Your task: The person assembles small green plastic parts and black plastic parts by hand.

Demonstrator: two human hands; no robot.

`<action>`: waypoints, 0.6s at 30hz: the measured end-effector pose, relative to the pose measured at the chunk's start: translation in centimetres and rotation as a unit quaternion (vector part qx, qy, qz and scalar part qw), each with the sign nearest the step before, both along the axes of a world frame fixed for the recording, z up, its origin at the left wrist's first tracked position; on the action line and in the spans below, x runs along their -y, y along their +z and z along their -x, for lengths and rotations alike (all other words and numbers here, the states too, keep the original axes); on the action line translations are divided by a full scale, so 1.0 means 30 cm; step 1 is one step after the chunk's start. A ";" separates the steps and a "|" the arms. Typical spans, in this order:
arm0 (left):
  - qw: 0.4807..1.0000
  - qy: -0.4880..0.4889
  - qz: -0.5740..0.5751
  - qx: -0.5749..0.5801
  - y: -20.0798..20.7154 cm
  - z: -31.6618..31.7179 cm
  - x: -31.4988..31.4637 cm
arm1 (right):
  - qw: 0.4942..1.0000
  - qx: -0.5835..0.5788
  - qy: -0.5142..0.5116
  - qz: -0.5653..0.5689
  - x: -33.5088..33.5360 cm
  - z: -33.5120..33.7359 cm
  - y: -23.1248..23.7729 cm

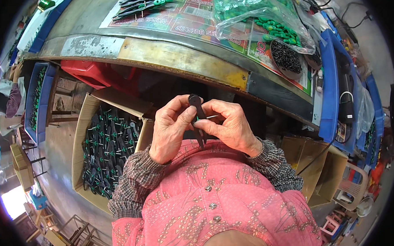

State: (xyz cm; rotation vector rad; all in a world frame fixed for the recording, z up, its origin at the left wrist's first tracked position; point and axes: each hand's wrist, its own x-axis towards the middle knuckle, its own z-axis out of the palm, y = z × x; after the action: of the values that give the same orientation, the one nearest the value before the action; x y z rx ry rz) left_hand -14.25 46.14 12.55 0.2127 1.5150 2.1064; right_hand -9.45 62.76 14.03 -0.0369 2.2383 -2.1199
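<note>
Around the centre, a box (79,145) sits at eight o'clock. The left hand (171,129), closed, pinches the black clamp (199,112) there; the right hand (232,125), closed, grips it from four o'clock. At two, on the desk (87,26), a dish (292,76).

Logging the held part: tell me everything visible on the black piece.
The black piece is slim, plastic-looking, rounded at its far end, with narrow tips toward the pink shirt and some green showing midway. The left hand and right hand pinch it, below the table edge in the picture. They hide part of its middle.
</note>
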 end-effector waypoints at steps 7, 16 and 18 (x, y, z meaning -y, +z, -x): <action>0.998 -0.010 -0.030 0.051 0.027 -0.001 -0.031 | 0.964 -0.220 -0.015 -0.152 -0.033 -0.010 -0.021; 0.997 -0.064 -0.018 0.037 0.077 -0.001 -0.078 | 0.963 -0.193 -0.014 -0.187 -0.174 -0.046 0.105; 0.997 -0.076 -0.012 0.030 0.086 -0.002 -0.094 | 0.934 -0.231 -0.088 -0.257 -0.263 -0.050 0.138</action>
State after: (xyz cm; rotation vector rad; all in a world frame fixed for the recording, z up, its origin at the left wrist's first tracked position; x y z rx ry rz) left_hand -14.19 48.97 15.13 0.2621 1.3931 1.9949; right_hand -7.94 70.63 18.18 -0.3571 3.1137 -1.6460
